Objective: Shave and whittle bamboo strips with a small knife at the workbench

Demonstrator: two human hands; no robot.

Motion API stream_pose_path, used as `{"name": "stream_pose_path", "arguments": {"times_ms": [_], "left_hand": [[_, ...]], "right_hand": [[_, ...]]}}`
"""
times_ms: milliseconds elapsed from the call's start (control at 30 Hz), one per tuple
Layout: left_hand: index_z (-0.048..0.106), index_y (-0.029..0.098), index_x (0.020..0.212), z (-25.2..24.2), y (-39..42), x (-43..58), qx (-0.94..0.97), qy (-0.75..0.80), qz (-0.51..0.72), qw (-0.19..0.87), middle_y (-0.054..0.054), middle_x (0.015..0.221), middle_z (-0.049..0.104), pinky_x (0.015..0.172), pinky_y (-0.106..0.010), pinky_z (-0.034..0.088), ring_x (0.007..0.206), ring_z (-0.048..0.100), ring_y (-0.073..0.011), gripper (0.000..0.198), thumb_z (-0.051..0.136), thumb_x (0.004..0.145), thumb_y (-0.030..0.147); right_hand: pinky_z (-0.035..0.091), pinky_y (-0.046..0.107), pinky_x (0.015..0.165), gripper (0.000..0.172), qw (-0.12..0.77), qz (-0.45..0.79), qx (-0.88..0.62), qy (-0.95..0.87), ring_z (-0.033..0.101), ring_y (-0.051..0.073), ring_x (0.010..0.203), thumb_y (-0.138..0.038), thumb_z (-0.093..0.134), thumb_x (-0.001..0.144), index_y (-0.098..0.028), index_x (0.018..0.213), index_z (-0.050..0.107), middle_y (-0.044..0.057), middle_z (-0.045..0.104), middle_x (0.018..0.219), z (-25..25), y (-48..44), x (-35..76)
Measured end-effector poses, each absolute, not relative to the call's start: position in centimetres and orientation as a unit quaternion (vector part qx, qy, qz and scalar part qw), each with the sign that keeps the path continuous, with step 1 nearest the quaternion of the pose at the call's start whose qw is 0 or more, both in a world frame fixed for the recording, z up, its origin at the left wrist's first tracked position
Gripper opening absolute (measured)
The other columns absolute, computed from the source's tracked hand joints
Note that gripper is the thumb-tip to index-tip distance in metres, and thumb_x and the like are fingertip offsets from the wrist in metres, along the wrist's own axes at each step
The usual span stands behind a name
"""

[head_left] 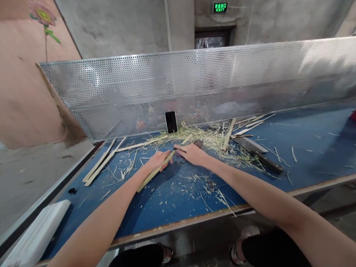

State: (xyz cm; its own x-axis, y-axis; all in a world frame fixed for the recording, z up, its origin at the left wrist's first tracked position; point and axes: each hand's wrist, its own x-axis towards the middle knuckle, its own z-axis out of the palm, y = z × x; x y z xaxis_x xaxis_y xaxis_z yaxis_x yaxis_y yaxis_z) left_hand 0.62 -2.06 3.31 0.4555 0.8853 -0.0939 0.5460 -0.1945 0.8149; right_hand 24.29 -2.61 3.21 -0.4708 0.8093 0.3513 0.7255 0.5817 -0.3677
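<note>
A long pale-green bamboo strip (150, 178) slants up from the lower left across the blue worktable (174, 207). My left hand (159, 161) is closed around its middle. Close beside it, my right hand (191, 153) is bent over the strip's upper part with fingers curled. A dark brown end of something (198, 143) sticks out past the knuckles, and a thin dark edge shows under the fingers; the palm hides the rest. Thin shavings (208, 136) are heaped just beyond both hands.
Several cut strips (102, 165) lie at left, others (255, 122) at right. A dark-handled cleaver (267, 160) rests right of the shavings. A phone (171, 122) leans against the perforated metal screen (138, 83). A white foam block (35, 237) stands at the left edge.
</note>
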Motion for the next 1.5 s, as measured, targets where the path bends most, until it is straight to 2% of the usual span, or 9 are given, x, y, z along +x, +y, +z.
{"name": "stream_pose_path", "arguments": {"times_ms": [133, 300, 433, 700, 900, 1133, 1300, 1400, 1500], "left_hand": [[0.075, 0.016, 0.081, 3.3, -2.1, 0.6, 0.744, 0.470, 0.220, 0.420, 0.000, 0.039, 0.049, 0.054, -0.025, 0.045, 0.035, 0.046, -0.0131, 0.063, 0.030, 0.108, 0.053], [0.075, 0.015, 0.082, 3.5, -2.5, 0.9, 0.730, 0.497, 0.212, 0.418, 0.000, 0.040, 0.049, 0.054, -0.025, 0.046, 0.036, 0.046, -0.0133, 0.058, 0.035, 0.107, 0.048], [0.076, 0.016, 0.080, 3.4, -2.3, 0.9, 0.731, 0.497, 0.215, 0.415, 0.000, 0.041, 0.050, 0.051, -0.025, 0.045, 0.035, 0.047, -0.0132, 0.059, 0.037, 0.106, 0.051], [0.080, 0.014, 0.086, 3.9, -2.7, 1.1, 0.717, 0.514, 0.222, 0.415, -0.001, 0.042, 0.050, 0.051, -0.027, 0.047, 0.037, 0.048, -0.0146, 0.054, 0.042, 0.103, 0.048], [0.081, 0.014, 0.090, 3.4, -2.3, 0.8, 0.734, 0.492, 0.218, 0.415, -0.001, 0.043, 0.052, 0.053, -0.027, 0.047, 0.036, 0.047, -0.0141, 0.056, 0.039, 0.104, 0.047], [0.081, 0.013, 0.097, 3.6, -2.4, 0.8, 0.729, 0.496, 0.211, 0.422, 0.000, 0.043, 0.048, 0.055, -0.027, 0.046, 0.038, 0.047, -0.0144, 0.060, 0.035, 0.106, 0.050], [0.081, 0.014, 0.092, 3.5, -2.2, 0.8, 0.715, 0.508, 0.220, 0.427, -0.001, 0.044, 0.050, 0.051, -0.027, 0.044, 0.038, 0.046, -0.0142, 0.057, 0.039, 0.105, 0.050], [0.080, 0.014, 0.089, 3.5, -2.2, 0.9, 0.701, 0.522, 0.224, 0.431, -0.001, 0.044, 0.050, 0.049, -0.027, 0.043, 0.038, 0.046, -0.0139, 0.055, 0.042, 0.105, 0.051], [0.079, 0.016, 0.085, 3.6, -2.3, 0.9, 0.696, 0.523, 0.229, 0.436, 0.000, 0.044, 0.049, 0.050, -0.026, 0.044, 0.038, 0.047, -0.0136, 0.054, 0.044, 0.104, 0.052]], "right_hand": [[0.044, 0.029, 0.070, 0.048, 0.205, 0.056, -0.437, -0.874, 0.066, 0.021, 0.071, -0.039, 0.042, 0.112, -0.027, 0.156, 0.057, 0.009, 0.078, 0.089, 3.6, -3.0, 24.0], [0.044, 0.030, 0.067, 0.049, 0.234, 0.036, -0.526, -0.817, 0.068, 0.023, 0.074, -0.039, 0.039, 0.112, -0.022, 0.153, 0.060, 0.012, 0.077, 0.089, 3.8, -1.6, 25.6], [0.044, 0.029, 0.070, 0.047, 0.227, 0.068, -0.444, -0.864, 0.066, 0.021, 0.075, -0.039, 0.042, 0.112, -0.021, 0.150, 0.064, 0.010, 0.077, 0.090, 3.7, -2.0, 25.0], [0.038, 0.029, 0.060, 0.051, 0.247, 0.049, -0.535, -0.807, 0.057, 0.019, 0.059, -0.039, 0.038, 0.112, -0.021, 0.156, 0.057, 0.008, 0.072, 0.077, 3.6, -0.7, 26.1], [0.044, 0.029, 0.071, 0.045, 0.248, 0.124, -0.396, -0.875, 0.059, 0.018, 0.068, -0.037, 0.048, 0.110, -0.019, 0.147, 0.066, 0.008, 0.074, 0.081, 3.3, -2.2, 24.9], [0.042, 0.031, 0.067, 0.054, 0.363, 0.028, -0.495, -0.789, 0.059, 0.021, 0.065, -0.042, 0.032, 0.113, -0.017, 0.154, 0.057, 0.007, 0.070, 0.076, 3.9, -1.4, 26.8], [0.043, 0.033, 0.069, 0.064, 0.290, 0.012, -0.605, -0.741, 0.064, 0.026, 0.073, -0.051, 0.044, 0.107, -0.015, 0.159, 0.051, 0.012, 0.075, 0.086, 4.3, -0.6, 28.0], [0.040, 0.031, 0.067, 0.069, 0.273, -0.017, -0.594, -0.757, 0.061, 0.024, 0.067, -0.050, 0.045, 0.107, -0.017, 0.166, 0.039, 0.009, 0.073, 0.077, 4.5, -1.0, 27.6], [0.035, 0.029, 0.064, 0.059, 0.264, -0.029, -0.548, -0.793, 0.056, 0.020, 0.060, -0.041, 0.042, 0.108, -0.021, 0.163, 0.047, 0.004, 0.067, 0.066, 4.4, -1.4, 27.1]]}}
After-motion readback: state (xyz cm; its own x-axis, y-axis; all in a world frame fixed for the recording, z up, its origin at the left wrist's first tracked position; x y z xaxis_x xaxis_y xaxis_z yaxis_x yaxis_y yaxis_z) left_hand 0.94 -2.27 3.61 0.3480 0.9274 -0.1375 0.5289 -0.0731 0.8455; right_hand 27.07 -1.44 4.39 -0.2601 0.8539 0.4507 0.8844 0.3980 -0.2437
